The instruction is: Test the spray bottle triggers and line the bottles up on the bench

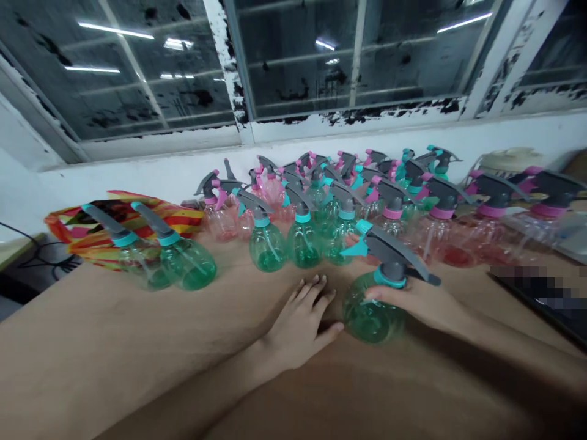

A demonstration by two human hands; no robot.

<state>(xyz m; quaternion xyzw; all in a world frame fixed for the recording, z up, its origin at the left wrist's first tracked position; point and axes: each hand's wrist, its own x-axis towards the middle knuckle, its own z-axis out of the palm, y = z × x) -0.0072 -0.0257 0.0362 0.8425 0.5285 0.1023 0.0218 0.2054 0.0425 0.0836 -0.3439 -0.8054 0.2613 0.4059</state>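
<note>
My right hand (pixel 419 302) is wrapped around a green spray bottle (pixel 369 311) with a grey trigger head and teal collar, standing on the brown table (pixel 137 348). Just left of that bottle, my left hand (pixel 300 324) lies flat on the table with its fingers spread, the thumb almost touching the bottle's base. Behind both hands stand several green spray bottles (pixel 302 241) in a row. Two more green bottles (pixel 183 260) stand apart at the left.
Several pink spray bottles (pixel 440 229) crowd the back and right of the table, up to the white wall under the windows. A red and yellow striped bag (pixel 101 223) lies at the back left. A dark flat object (pixel 541 299) sits at the right edge.
</note>
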